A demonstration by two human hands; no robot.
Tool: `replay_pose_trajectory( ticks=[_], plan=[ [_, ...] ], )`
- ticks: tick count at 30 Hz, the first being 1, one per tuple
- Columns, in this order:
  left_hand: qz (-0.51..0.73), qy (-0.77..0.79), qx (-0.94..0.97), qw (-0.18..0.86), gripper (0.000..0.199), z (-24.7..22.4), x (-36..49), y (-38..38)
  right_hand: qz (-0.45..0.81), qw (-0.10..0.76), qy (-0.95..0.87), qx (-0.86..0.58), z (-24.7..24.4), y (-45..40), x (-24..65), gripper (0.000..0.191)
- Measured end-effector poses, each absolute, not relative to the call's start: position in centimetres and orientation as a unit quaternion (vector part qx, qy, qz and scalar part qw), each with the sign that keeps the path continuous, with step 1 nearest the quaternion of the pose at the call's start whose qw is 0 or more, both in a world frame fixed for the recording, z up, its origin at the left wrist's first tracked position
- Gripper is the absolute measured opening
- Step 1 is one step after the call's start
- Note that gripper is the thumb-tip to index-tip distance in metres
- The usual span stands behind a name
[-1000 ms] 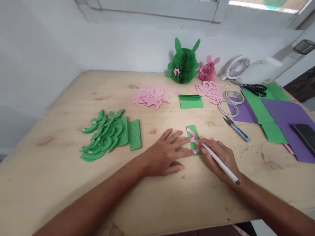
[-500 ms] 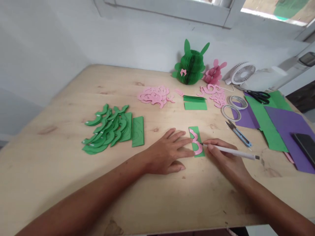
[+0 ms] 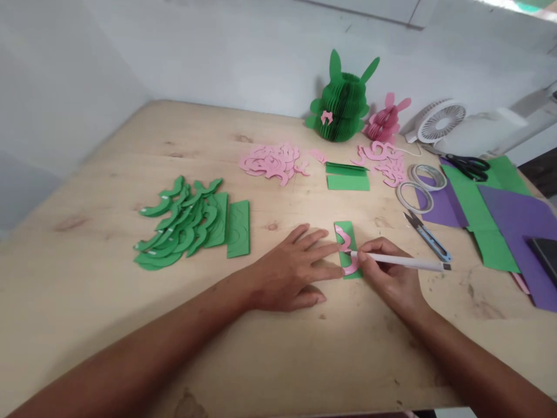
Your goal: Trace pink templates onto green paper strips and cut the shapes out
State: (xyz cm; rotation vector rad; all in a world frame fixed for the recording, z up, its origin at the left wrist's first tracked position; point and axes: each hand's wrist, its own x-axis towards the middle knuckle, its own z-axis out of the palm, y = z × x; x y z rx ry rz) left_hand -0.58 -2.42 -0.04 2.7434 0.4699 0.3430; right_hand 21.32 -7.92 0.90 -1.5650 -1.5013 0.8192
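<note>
A small green paper card [image 3: 357, 270] lies on the wooden table, with a curved pink paper piece [image 3: 344, 237] on top of it. My left hand [image 3: 291, 270] is spread flat, two fingertips touching the left edge of the pink piece and card. A white pen [image 3: 404, 262] is held in my right hand [image 3: 394, 278], its dark tip over the middle of the pink piece. The pen and fingers partly cover that piece. Left of my left hand are green cards with drawn curves [image 3: 238, 228] beside a pile of green cut-outs [image 3: 174, 229].
Pink cut-outs [image 3: 270, 161] and folded green paper [image 3: 348, 182] lie behind my hands. Farther back stand a green paper figure [image 3: 343, 107], a pink one [image 3: 385, 121] and a fan [image 3: 441, 122]. Tape rolls [image 3: 415, 197], blue snips [image 3: 429, 235], black scissors [image 3: 467, 167] and purple sheets [image 3: 522, 232] are at right.
The pen tip has moved left, from the right edge of the pink piece to its middle, along with my right hand. My left hand stays on the card. The view has shifted slightly.
</note>
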Motion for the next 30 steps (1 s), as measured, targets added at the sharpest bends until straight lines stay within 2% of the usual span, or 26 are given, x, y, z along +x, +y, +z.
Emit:
replay_pose_trajectory(
  ticks=[30],
  plan=[
    [0.106, 0.167, 0.964, 0.177, 0.051, 0.09, -0.52, -2.24, 0.307, 0.378, -0.629, -0.606, 0.71, -7.85, 21.13, 0.007]
  ],
)
